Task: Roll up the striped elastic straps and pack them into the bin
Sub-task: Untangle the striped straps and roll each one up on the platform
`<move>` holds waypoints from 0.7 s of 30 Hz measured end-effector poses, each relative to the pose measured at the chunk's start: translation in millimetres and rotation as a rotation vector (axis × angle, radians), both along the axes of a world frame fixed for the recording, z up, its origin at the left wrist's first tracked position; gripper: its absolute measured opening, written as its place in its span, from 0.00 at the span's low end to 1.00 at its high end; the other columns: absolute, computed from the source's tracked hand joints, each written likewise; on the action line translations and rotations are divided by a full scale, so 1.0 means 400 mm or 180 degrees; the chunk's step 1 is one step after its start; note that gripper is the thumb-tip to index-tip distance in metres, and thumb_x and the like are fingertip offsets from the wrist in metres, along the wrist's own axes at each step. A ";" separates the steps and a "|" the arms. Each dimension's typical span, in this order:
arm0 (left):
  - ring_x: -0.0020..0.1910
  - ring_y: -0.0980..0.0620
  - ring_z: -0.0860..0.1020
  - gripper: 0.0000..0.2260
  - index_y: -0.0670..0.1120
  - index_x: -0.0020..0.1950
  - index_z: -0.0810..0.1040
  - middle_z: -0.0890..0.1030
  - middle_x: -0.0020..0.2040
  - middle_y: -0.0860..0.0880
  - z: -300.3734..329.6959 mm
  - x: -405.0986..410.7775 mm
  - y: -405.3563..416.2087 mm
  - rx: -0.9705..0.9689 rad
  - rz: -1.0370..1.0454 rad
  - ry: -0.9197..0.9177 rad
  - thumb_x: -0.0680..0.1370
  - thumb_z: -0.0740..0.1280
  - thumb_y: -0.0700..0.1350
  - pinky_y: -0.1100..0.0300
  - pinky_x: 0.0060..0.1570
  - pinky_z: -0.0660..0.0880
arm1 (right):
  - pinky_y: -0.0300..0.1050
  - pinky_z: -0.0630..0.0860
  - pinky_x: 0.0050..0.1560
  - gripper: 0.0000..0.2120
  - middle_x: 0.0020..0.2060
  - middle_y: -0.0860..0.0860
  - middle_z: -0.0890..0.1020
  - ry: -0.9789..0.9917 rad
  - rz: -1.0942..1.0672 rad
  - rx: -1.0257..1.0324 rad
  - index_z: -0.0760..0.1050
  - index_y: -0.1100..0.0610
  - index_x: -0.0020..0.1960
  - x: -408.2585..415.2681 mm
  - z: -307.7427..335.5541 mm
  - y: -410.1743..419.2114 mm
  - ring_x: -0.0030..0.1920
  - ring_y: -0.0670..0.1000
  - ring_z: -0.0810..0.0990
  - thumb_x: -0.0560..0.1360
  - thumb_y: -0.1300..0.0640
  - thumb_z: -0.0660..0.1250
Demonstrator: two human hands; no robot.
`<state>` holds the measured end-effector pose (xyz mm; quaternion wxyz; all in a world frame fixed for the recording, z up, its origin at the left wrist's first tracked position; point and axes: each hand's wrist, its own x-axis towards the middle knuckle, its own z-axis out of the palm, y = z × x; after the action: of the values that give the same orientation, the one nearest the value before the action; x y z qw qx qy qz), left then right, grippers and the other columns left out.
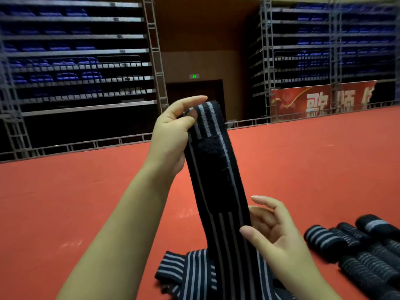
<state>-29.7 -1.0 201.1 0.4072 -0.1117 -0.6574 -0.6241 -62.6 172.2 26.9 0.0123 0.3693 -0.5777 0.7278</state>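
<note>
A black elastic strap with grey stripes stretches upright in the middle of the view. My left hand pinches its top end between thumb and fingers. Lower down, my right hand holds the strap's right edge between thumb and fingers. The strap carries a fuzzy black patch near its upper part. Its lower length falls into a loose heap of striped strap on the red floor. No bin is in view.
Several rolled striped straps lie side by side on the red floor at the lower right. Grey metal scaffolding with blue seats rises behind the floor's edge. A red banner hangs at the right.
</note>
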 end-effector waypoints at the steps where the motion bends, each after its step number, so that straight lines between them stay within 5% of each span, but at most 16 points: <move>1: 0.46 0.51 0.80 0.21 0.50 0.50 0.84 0.82 0.46 0.48 0.008 0.002 0.001 0.0033 -0.0041 -0.0025 0.80 0.56 0.30 0.55 0.52 0.79 | 0.36 0.77 0.52 0.19 0.51 0.45 0.84 -0.0017 0.0013 0.0034 0.71 0.46 0.58 -0.001 -0.004 -0.013 0.53 0.46 0.83 0.72 0.57 0.73; 3: 0.44 0.52 0.82 0.20 0.48 0.51 0.83 0.83 0.45 0.47 0.018 0.006 0.001 0.0113 -0.0112 -0.0067 0.80 0.56 0.30 0.57 0.48 0.81 | 0.37 0.77 0.52 0.18 0.52 0.42 0.83 0.0076 -0.0375 0.0003 0.69 0.45 0.57 -0.002 -0.011 -0.038 0.55 0.45 0.82 0.74 0.63 0.69; 7: 0.41 0.54 0.83 0.18 0.46 0.52 0.82 0.84 0.40 0.50 0.021 0.014 -0.003 0.0225 -0.0189 -0.0162 0.81 0.55 0.30 0.59 0.43 0.81 | 0.31 0.67 0.65 0.24 0.68 0.31 0.65 0.0579 -0.0668 0.0084 0.59 0.32 0.62 -0.005 -0.013 -0.054 0.68 0.34 0.66 0.72 0.45 0.67; 11: 0.41 0.54 0.83 0.17 0.46 0.53 0.82 0.84 0.41 0.50 0.011 0.023 0.006 0.0075 -0.0187 -0.0286 0.81 0.56 0.31 0.59 0.44 0.82 | 0.40 0.71 0.66 0.24 0.65 0.28 0.67 0.0628 -0.0248 0.0219 0.55 0.25 0.58 -0.006 -0.016 -0.062 0.66 0.38 0.71 0.71 0.38 0.66; 16: 0.40 0.54 0.82 0.16 0.48 0.55 0.81 0.83 0.45 0.48 -0.002 0.024 0.025 -0.0188 -0.0007 -0.0194 0.81 0.58 0.32 0.59 0.40 0.81 | 0.42 0.77 0.56 0.26 0.60 0.44 0.78 0.0833 -0.0011 0.0064 0.55 0.27 0.61 0.010 -0.007 -0.067 0.58 0.46 0.80 0.74 0.49 0.67; 21: 0.45 0.49 0.82 0.12 0.49 0.52 0.80 0.82 0.47 0.46 -0.012 0.001 0.041 -0.0353 0.0373 0.0025 0.81 0.61 0.35 0.50 0.49 0.82 | 0.47 0.71 0.68 0.37 0.69 0.41 0.72 0.1345 -0.0070 0.0150 0.47 0.27 0.72 0.030 0.009 -0.070 0.68 0.46 0.72 0.78 0.56 0.63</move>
<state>-29.3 15.3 196.2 0.4389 -0.0979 -0.6947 -0.5614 -50.8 144.2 30.4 0.1325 0.5075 -0.5832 0.6203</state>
